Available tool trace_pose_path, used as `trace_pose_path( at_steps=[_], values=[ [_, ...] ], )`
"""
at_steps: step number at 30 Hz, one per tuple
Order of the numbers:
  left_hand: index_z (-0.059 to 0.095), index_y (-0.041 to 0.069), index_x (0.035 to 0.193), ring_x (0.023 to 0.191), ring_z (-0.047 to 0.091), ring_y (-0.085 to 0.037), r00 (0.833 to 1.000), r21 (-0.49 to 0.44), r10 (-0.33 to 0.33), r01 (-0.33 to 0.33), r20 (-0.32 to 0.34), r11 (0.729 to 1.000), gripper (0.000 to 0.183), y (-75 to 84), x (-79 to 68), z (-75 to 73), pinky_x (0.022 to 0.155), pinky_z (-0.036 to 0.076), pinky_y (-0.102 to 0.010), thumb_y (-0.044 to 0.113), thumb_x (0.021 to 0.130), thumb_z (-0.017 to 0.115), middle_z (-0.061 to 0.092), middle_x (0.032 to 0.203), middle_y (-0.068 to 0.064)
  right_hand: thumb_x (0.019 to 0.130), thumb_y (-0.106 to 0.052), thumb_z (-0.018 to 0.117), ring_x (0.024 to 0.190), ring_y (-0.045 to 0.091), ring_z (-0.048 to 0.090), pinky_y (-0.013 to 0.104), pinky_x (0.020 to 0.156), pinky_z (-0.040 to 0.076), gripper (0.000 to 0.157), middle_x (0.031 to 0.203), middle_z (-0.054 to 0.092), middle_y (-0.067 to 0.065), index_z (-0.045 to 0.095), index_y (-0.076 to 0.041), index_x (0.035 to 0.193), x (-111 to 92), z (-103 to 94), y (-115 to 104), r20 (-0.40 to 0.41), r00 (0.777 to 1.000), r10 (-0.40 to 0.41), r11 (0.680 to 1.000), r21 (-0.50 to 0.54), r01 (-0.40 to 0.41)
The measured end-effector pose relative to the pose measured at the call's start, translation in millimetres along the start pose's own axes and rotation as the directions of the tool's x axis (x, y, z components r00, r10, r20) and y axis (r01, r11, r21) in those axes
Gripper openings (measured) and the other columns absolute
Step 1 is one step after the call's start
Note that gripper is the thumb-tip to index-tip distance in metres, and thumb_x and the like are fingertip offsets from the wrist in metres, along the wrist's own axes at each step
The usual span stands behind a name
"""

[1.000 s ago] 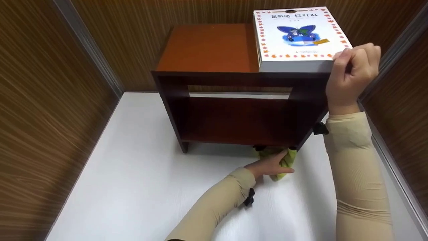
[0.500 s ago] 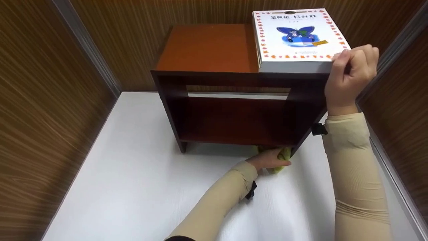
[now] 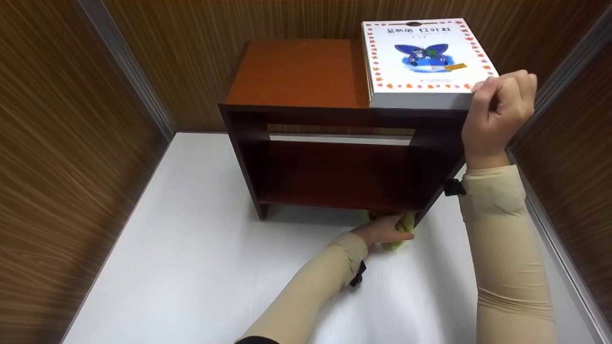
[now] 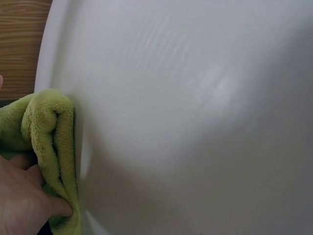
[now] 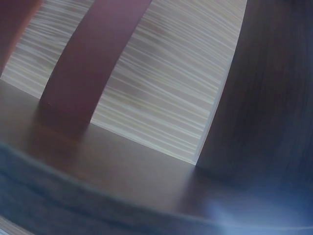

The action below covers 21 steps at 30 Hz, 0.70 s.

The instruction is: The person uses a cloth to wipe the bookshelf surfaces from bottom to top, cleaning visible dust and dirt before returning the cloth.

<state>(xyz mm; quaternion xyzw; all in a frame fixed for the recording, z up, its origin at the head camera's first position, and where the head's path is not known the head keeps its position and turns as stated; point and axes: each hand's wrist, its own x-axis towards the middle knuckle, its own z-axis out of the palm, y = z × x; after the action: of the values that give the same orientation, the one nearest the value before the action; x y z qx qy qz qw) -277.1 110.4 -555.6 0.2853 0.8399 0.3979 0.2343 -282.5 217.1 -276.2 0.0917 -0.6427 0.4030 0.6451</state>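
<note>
My left hand (image 3: 385, 230) grips a folded yellow-green towel (image 3: 407, 222) low at the front of a dark brown wooden shelf unit (image 3: 330, 174), by its right foot. The lower shelf board hides part of the towel. In the left wrist view, fingers (image 4: 59, 208) press into the towel's fold (image 4: 51, 132) against a white surface. My right hand (image 3: 497, 119) is curled at the shelf unit's upper right front corner, its thumb at the corner of a stack of white-covered books (image 3: 430, 52); the shelf unit hides some of its grip.
Wood-grain walls (image 3: 71, 157) close in on the left, back and right. The shelf unit stands on a white tabletop (image 3: 186, 229). Its inside shows in the right wrist view, with a reddish-brown crossbar (image 5: 93, 54) at the back.
My left hand has pushed the towel a little farther in under the lower shelf, then stayed about there. The right hand keeps its place at the corner. The head view has shifted slightly.
</note>
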Motion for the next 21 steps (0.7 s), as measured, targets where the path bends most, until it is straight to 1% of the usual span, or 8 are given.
trace_pose_path(
  at_steps=[5,9,12,16,18,21],
  values=[
    [0.02,0.029,0.149,0.124,0.036,-0.003,1.0,0.026,0.024,-0.024,0.001,0.999,0.076,-4.0,0.9,5.2,0.098,0.032,-0.019,0.04,0.087,0.062,0.039,0.141,0.006,0.079,-0.016,0.049,0.071,0.014,0.038,0.023,0.071,0.03,0.033,0.072,0.036,-0.024,0.05,0.01,0.06,-2.0,-2.0,-1.4,-0.013,1.0,-0.002,1.0,0.008,0.002],
    [0.023,0.027,0.148,0.121,0.039,-0.003,0.999,0.043,0.032,-0.032,-0.002,0.999,0.075,-4.5,0.4,7.7,0.096,0.033,-0.018,0.039,0.086,0.063,0.043,0.137,0.005,0.079,-0.016,0.049,0.071,0.012,0.037,0.022,0.07,0.03,0.032,0.072,0.037,-0.024,0.051,0.009,0.059,-3.5,-3.8,1.9,-0.024,1.0,-0.002,1.0,0.011,0.002],
    [0.024,0.026,0.148,0.119,0.041,-0.003,0.999,0.05,0.038,-0.038,-0.005,0.998,0.075,-3.0,-0.7,6.1,0.094,0.034,-0.017,0.04,0.086,0.064,0.045,0.136,0.004,0.079,-0.016,0.049,0.07,0.013,0.037,0.022,0.07,0.03,0.032,0.072,0.037,-0.024,0.051,0.009,0.059,-1.9,-3.9,3.9,-0.027,1.0,-0.006,1.0,0.01,0.006],
    [0.024,0.02,0.148,0.122,0.039,-0.003,0.997,0.096,0.072,-0.071,-0.001,0.993,0.076,-2.9,-3.7,1.8,0.095,0.033,-0.016,0.04,0.087,0.062,0.041,0.14,0.002,0.079,-0.017,0.049,0.07,0.013,0.038,0.022,0.07,0.03,0.032,0.072,0.037,-0.024,0.052,0.008,0.06,1.0,-2.0,5.0,-0.015,1.0,-0.006,1.0,0.008,0.006],
    [0.025,0.018,0.148,0.122,0.038,-0.003,0.997,0.116,0.08,-0.081,0.012,0.99,0.074,-3.7,-5.9,0.5,0.095,0.032,-0.015,0.04,0.087,0.062,0.04,0.141,0.001,0.079,-0.017,0.049,0.07,0.015,0.038,0.021,0.07,0.03,0.032,0.071,0.038,-0.023,0.052,0.008,0.059,1.2,-0.9,5.8,-0.009,1.0,-0.007,1.0,0.008,0.008],
    [0.03,0.018,0.146,0.121,0.04,-0.004,0.995,0.12,0.093,-0.096,0.03,0.988,0.07,-4.5,-8.2,0.4,0.094,0.033,-0.016,0.039,0.088,0.062,0.041,0.14,0.001,0.079,-0.017,0.049,0.069,0.019,0.039,0.021,0.069,0.03,0.032,0.069,0.04,-0.019,0.052,0.007,0.059,0.7,0.2,7.6,-0.006,1.0,-0.012,1.0,0.01,0.012]
  ],
)
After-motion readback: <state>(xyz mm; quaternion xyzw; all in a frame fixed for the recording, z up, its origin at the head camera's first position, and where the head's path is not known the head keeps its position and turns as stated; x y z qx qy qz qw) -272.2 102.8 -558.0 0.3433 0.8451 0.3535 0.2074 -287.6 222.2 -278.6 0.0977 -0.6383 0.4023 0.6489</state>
